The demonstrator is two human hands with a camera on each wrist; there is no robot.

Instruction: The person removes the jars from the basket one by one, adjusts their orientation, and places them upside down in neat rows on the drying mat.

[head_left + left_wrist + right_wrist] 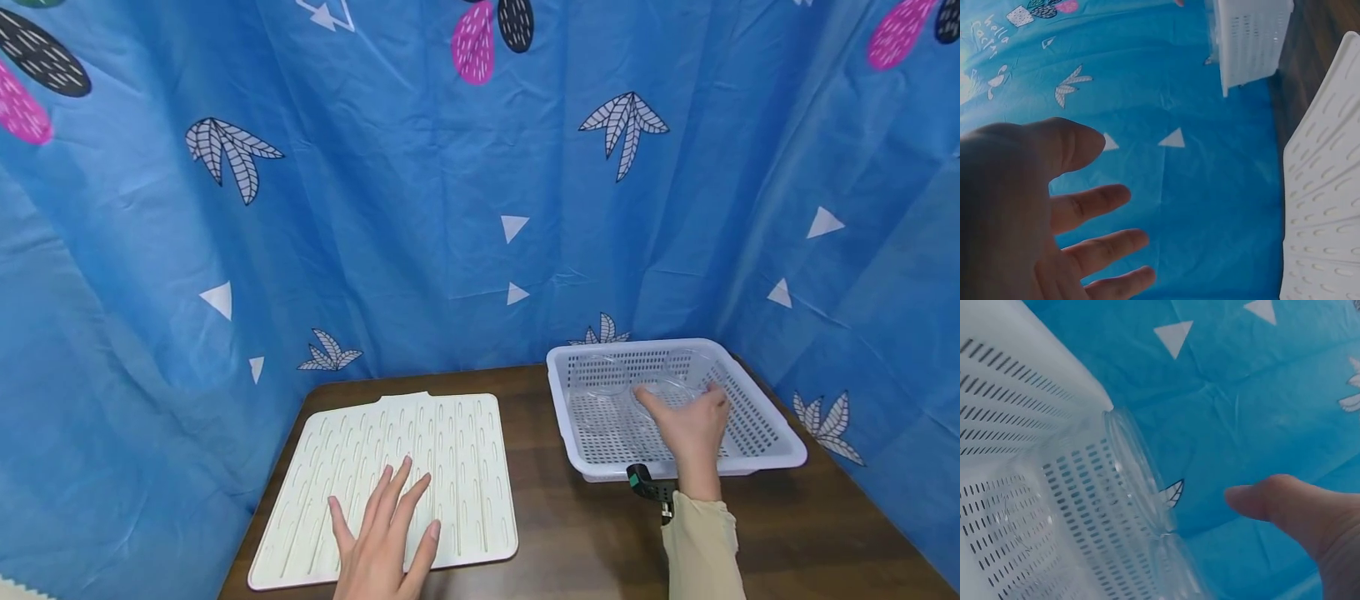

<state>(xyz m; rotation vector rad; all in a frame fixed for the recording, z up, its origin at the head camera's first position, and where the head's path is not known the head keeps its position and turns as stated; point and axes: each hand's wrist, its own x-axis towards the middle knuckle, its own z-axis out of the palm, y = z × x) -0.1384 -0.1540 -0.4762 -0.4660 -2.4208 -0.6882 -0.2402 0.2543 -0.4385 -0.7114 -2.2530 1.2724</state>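
Observation:
My right hand [688,425] hovers over the front part of a white perforated plastic basket [783,454], thumb and fingers spread apart. Inside the basket stand clear, see-through cups, one at the back left [602,375] and another toward the back right [693,363]. The right wrist view shows the thumb [1272,499] apart from the rims of two clear cups [1134,472]. My left hand [382,542] is over the front of a white ribbed draining mat [468,450], its fingers fanned out and holding nothing.
Both mat and basket lie on a dark brown wooden table [547,533], mat on the left, basket on the right. A blue patterned curtain [450,183] hangs close behind the table and along its sides. A small black wrist camera [648,483] overlaps the basket's front edge.

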